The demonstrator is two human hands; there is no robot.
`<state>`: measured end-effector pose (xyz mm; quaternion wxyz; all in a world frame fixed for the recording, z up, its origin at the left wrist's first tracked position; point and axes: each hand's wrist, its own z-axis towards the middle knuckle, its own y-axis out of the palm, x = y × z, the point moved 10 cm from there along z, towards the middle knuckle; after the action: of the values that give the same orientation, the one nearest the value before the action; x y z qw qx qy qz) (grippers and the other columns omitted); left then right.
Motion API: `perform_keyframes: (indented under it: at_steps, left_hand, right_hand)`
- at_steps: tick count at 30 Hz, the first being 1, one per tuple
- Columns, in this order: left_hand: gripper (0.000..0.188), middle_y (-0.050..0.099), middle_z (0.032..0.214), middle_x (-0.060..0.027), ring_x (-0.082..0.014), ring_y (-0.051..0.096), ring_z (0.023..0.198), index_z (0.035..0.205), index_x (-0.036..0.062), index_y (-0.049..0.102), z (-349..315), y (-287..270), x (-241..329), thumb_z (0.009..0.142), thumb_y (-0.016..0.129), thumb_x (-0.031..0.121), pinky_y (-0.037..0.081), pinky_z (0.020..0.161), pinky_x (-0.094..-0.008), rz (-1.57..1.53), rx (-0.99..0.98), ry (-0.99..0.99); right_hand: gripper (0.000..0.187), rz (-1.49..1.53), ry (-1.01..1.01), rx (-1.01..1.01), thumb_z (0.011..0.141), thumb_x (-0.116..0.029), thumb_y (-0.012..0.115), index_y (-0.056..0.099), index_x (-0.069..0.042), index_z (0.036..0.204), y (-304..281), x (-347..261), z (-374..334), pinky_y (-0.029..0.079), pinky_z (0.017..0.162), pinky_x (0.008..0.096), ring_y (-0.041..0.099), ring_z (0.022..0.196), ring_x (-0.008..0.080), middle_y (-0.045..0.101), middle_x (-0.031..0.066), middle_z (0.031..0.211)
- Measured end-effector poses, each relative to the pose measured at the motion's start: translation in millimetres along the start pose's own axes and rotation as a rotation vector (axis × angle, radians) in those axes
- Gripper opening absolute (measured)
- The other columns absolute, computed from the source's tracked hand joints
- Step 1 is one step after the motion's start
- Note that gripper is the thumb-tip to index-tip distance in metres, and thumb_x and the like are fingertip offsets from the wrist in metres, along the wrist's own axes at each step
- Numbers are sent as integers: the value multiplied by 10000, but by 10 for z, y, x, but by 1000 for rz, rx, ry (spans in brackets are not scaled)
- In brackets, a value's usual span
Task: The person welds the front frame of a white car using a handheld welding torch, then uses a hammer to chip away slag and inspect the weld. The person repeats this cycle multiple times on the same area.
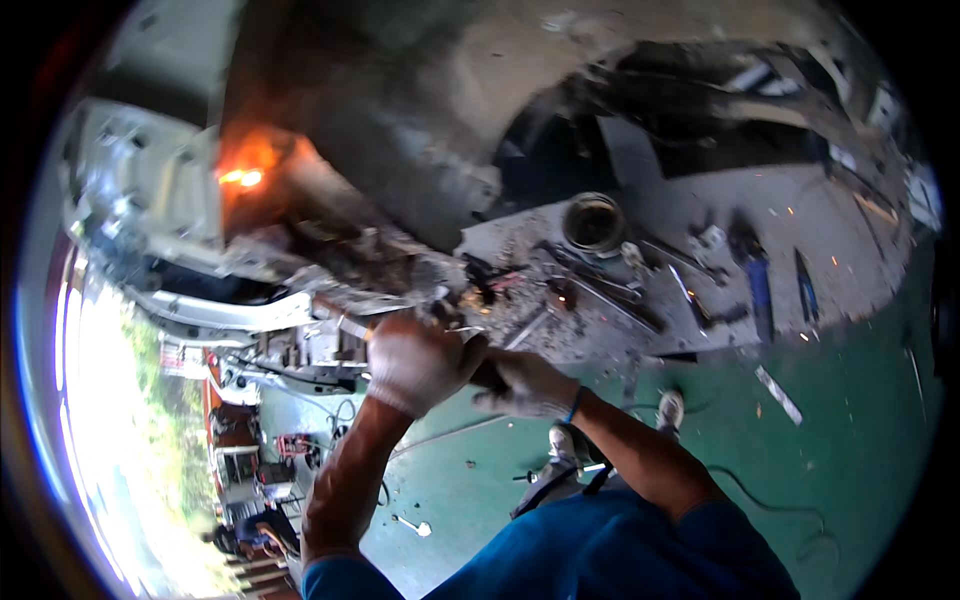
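My left hand (415,362), in a white knit glove, is closed in a fist beside the torn edge of a vehicle body (400,285). A thin bar-like piece (345,322) juts out from its left side. My right hand (535,386), also gloved, is curled around a dark, thick, handle-like piece (487,376) between the two hands. Blur and the gloves hide what kind of tool this is, and whether bar and handle are one. Farther left and up, a bright orange flame or glow (243,177) burns against the scorched metal.
On the grey panel at right lie an open can (593,225), a blue-handled tool (757,290), pliers (806,288), several metal tools and debris. Small sparks dot the air. A hose (780,508) crosses the green floor (640,420). Another person (262,532) is at lower left.
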<state>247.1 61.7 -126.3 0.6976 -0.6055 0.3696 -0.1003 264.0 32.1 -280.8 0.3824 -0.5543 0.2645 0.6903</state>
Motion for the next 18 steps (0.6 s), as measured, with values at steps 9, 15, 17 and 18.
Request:
perform_keyframes:
  at_steps: [9, 15, 17, 18]
  left_hand:
    - [547, 530, 442, -117, -318, 508, 365, 463, 117, 563, -2336, 1597, 89, 903, 733, 394, 426, 452, -452, -135, -142, -447]
    - [534, 588, 496, -125, -367, 585, 446, 523, 104, 656, -3140, 2125, -41, 931, 688, 447, 475, 493, -477, -278, -313, -658]
    - [542, 625, 543, -132, -378, 630, 513, 574, 106, 694, -3539, 2107, -31, 924, 666, 519, 501, 546, -489, -288, -428, -791]
    - [570, 655, 585, -141, -379, 665, 566, 624, 107, 734, -3766, 2158, -22, 918, 645, 587, 515, 588, -500, -307, -500, -860]
  right_hand:
    - [267, -538, 672, 291, 910, -330, 679, 681, -96, 1039, -434, 2853, -1283, 565, 794, 546, 724, 951, 409, 738, 209, 1056]
    - [207, -1184, 903, 444, 875, -186, 620, 776, -104, 984, -1385, 4704, -1541, 551, 649, 506, 711, 774, 344, 750, 115, 883]
    - [324, -1201, 870, 488, 963, -182, 561, 704, -44, 1219, -1424, 4621, -1369, 564, 792, 504, 703, 983, 341, 723, 155, 1165]
    - [391, -1234, 881, 436, 1003, -187, 519, 621, -30, 1345, -1402, 4536, -1259, 553, 855, 506, 677, 1057, 348, 673, 178, 1265]
